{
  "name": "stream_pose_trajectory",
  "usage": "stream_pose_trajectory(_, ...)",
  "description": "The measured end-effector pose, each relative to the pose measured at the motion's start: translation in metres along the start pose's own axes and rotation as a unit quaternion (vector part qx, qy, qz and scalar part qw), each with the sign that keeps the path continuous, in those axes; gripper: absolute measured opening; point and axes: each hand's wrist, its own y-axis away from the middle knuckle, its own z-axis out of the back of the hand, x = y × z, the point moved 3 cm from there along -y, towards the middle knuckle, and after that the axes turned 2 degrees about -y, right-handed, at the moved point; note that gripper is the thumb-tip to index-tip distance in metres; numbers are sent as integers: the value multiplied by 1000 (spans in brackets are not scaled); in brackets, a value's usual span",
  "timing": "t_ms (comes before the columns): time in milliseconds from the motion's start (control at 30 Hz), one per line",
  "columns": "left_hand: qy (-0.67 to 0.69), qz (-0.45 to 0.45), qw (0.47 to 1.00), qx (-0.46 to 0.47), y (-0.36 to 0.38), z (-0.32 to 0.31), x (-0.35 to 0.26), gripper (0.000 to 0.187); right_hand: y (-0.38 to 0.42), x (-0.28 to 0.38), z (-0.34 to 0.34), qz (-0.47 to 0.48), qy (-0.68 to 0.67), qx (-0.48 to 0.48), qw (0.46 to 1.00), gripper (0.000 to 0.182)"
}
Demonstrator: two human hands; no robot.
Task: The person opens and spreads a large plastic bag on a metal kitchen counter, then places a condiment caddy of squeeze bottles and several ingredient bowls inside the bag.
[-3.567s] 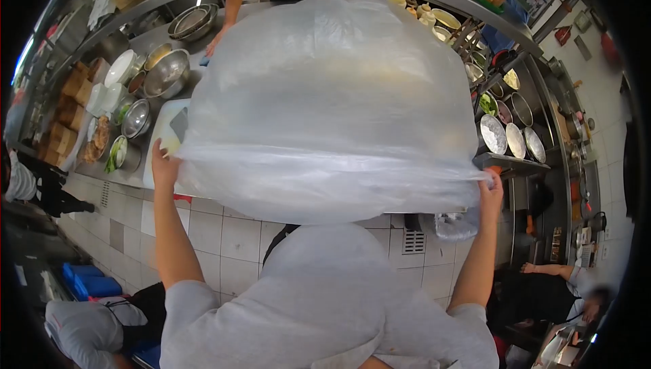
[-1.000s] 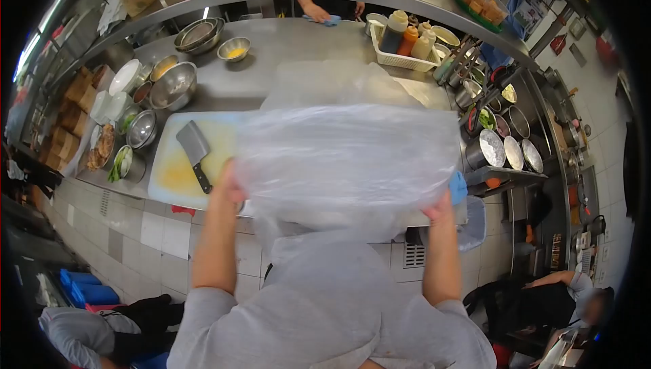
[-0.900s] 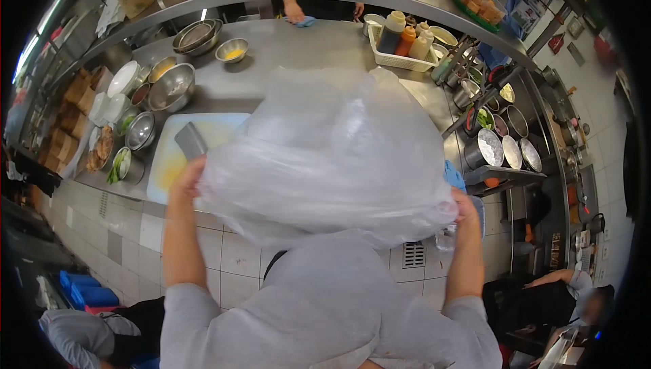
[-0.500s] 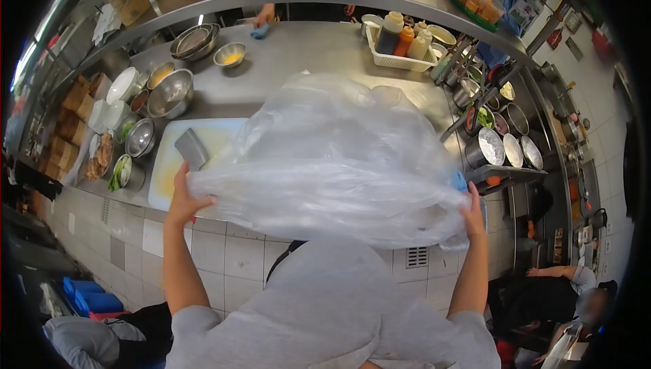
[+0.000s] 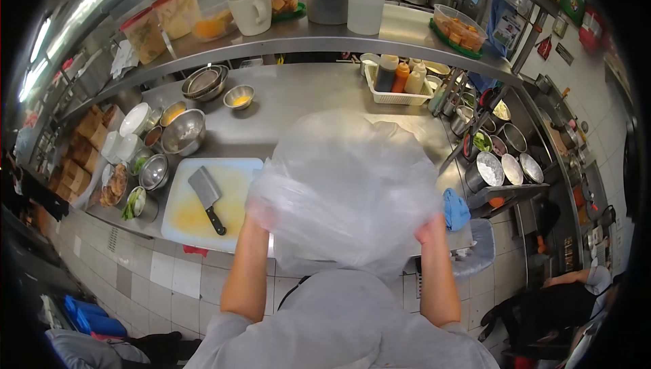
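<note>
A large clear plastic bag (image 5: pixel 346 193) is bunched up in front of me, above the steel counter's near edge. My left hand (image 5: pixel 263 214) holds its left side, the fingers mostly covered by the film. On the other side my right hand (image 5: pixel 428 228) grips the bag, its fingertips also under the plastic. Left of the bag lies a white cutting board (image 5: pixel 178 223) with yellowish stains, and on it a cleaver (image 5: pixel 207 196) with a black handle. A blue cloth (image 5: pixel 456 210) is just right of my right hand.
Metal bowls (image 5: pixel 183 132) crowd the counter's left side. A white basket of squeeze bottles (image 5: pixel 400 96) stands at the back, pans (image 5: pixel 489 168) at the right. An overhead shelf (image 5: pixel 298 39) carries tubs. A lined bin (image 5: pixel 480 247) is low right; other people are at both lower corners.
Both hands have come closer together, gathering the bag from a wide stretch into a rounder bunch. The cleaver and blue cloth are now uncovered. A hand with a blue cloth at the back is gone from view.
</note>
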Motion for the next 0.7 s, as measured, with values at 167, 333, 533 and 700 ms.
stream_pose_trajectory(167,-237,143,961,22,38,30,-153,60,-39,97,110,21,38,-22,999,53)
stream_pose_trajectory(333,-303,83,938,148,113,-35,-253,72,-23,164,154,58,6,182,982,38)
stream_pose_trajectory(533,-545,-48,835,53,115,1,-223,77,-7,132,131,78,169,99,978,58)
stream_pose_trajectory(700,-632,-164,756,46,139,6,-177,89,-2,112,126,194,547,128,804,87)
